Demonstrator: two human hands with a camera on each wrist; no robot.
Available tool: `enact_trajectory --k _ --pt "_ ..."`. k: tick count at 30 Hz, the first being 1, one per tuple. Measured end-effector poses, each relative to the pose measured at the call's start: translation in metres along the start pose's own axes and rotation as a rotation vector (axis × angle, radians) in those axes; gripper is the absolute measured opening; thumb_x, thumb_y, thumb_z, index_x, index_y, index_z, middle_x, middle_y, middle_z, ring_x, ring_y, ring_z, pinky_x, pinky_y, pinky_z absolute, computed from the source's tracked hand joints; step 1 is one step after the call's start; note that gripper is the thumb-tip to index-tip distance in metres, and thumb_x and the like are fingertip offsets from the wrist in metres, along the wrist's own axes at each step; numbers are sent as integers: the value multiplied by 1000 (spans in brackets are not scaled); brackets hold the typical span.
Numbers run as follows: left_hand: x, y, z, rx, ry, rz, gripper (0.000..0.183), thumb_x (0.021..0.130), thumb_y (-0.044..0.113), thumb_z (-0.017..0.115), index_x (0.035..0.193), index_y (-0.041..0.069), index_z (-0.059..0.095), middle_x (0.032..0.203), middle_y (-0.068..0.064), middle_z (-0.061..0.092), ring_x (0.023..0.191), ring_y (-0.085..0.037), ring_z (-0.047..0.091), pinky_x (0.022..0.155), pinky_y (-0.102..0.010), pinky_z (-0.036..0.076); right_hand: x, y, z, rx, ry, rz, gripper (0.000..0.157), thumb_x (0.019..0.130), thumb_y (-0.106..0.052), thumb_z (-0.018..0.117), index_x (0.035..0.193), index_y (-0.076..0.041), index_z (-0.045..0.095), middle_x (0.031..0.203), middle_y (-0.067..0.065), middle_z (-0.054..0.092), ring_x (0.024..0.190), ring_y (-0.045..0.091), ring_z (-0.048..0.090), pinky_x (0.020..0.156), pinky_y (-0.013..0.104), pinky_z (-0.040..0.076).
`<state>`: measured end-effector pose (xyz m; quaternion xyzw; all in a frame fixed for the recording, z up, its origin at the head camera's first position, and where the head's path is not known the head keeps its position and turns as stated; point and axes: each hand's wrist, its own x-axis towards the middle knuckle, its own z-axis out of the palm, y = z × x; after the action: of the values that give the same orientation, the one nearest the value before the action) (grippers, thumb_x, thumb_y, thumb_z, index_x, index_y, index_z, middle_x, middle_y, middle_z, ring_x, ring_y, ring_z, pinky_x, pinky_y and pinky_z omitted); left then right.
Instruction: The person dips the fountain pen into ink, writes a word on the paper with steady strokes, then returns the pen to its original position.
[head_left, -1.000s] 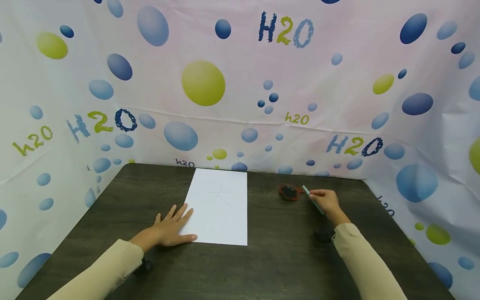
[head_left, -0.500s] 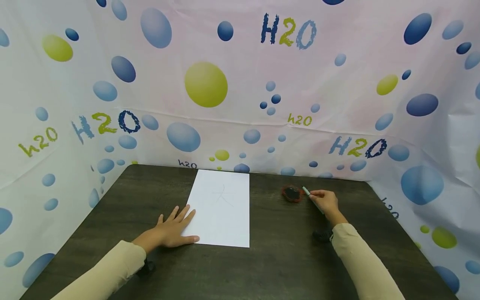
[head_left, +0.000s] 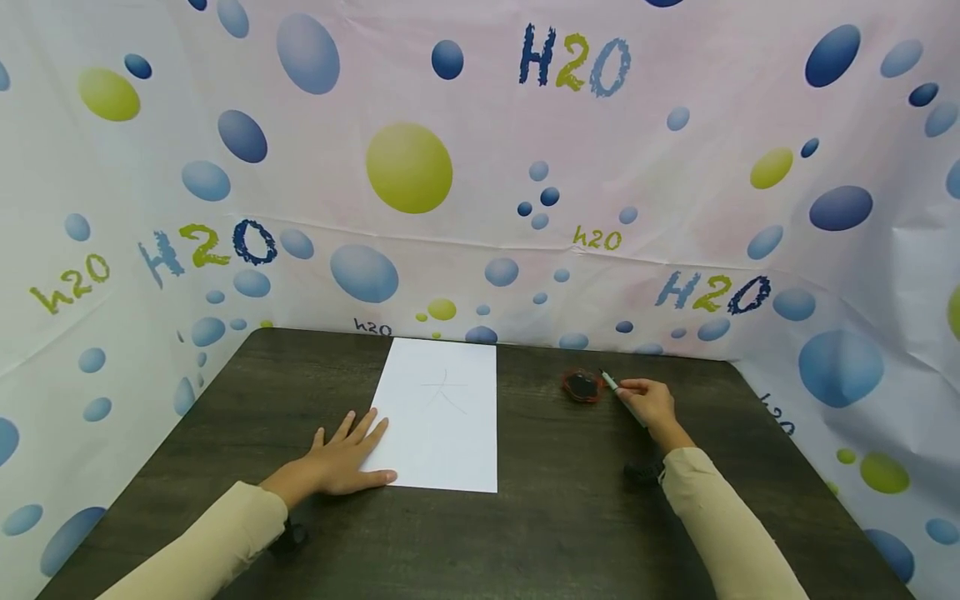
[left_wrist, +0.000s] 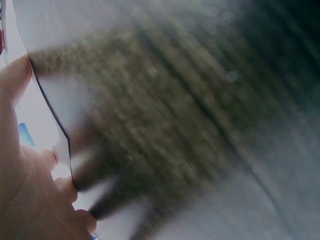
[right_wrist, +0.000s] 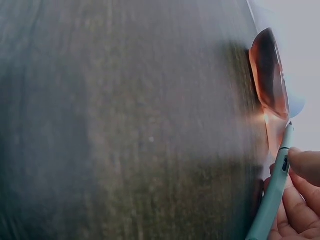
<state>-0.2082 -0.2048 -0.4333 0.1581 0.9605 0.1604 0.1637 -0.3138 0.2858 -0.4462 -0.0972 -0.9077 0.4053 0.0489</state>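
A white sheet of paper (head_left: 450, 450) lies on the dark table, bearing a thin, faint, three-stroke character. My left hand (head_left: 337, 460) rests flat on its lower left edge with fingers spread; thumb and fingertips reach onto the paper (left_wrist: 39, 115) in the left wrist view. To the right, my right hand (head_left: 651, 405) pinches a pale green pen (head_left: 610, 382) between thumb and fingers. Its dark tip points up and left, close beside a small orange-red dish (head_left: 582, 387) with a black inside. In the right wrist view the pen (right_wrist: 270, 205) overlaps the near end of the dish (right_wrist: 269, 75).
The dark wooden table (head_left: 465, 550) ends at a white backdrop (head_left: 495, 125) printed with blue and green dots and lettering, which rises behind and on both sides. Dark wrist gear (head_left: 643, 472) shows below the right wrist, and similar gear (head_left: 291, 536) below the left.
The right hand and the pen tip have shifted slightly left, nearer the dish. The left hand and the paper keep their places; the whole head view moves a little.
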Motion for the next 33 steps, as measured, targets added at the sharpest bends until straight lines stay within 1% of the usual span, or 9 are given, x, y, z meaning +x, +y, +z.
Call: enact_trajectory --k 6,11,14,17,21,26,31,33 --pt "-1 3 -2 -12 1 12 92 88 63 55 154 8 20 159 -20 7 142 -51 3 99 -78 1 0 2 0 21 -8 18 35 94 -19 63 120 4 64 114 22 65 100 36 57 80 45 47" --pt "1 0 -1 -12 2 27 93 87 64 54 153 7 21 159 -21 7 141 -52 3 98 -79 0 -1 5 0 30 -17 34 36 94 -20 63 121 3 63 115 21 65 102 36 56 82 46 47" --pt "2 -2 -1 -23 -8 38 96 87 67 51 154 6 19 159 -21 5 141 -52 1 98 -79 -2 -2 4 -1 39 -22 50 36 94 -20 62 122 3 63 118 22 64 103 36 56 83 46 47" --pt "3 -2 -2 -37 -6 50 97 87 66 52 153 5 18 159 -22 5 141 -53 0 97 -79 -4 -2 3 -3 53 -35 62 38 94 -22 62 123 3 62 123 25 60 106 37 55 85 47 46" --pt "3 -1 -3 -28 0 41 96 87 66 53 154 6 18 159 -20 6 142 -51 1 98 -78 -2 -3 2 -7 68 -47 81 41 94 -24 62 124 4 61 128 27 55 109 39 52 88 47 45" --pt "4 -2 -1 -7 1 35 95 87 64 54 154 7 18 160 -19 6 142 -51 2 98 -79 0 -6 2 -10 66 -44 102 42 95 -26 60 125 3 60 130 26 54 110 38 52 89 48 45" --pt "4 -5 -2 -22 -7 24 96 87 65 52 154 6 17 160 -18 4 142 -51 2 98 -79 -1 -9 -2 -14 42 -72 67 45 96 -29 58 127 4 58 131 27 53 112 39 51 90 49 44" --pt "6 -11 0 -23 1 17 97 87 68 51 154 7 17 160 -17 4 143 -49 2 98 -78 -1 -10 -5 -16 36 -87 42 45 97 -29 57 127 4 58 131 27 53 113 40 51 91 49 44"
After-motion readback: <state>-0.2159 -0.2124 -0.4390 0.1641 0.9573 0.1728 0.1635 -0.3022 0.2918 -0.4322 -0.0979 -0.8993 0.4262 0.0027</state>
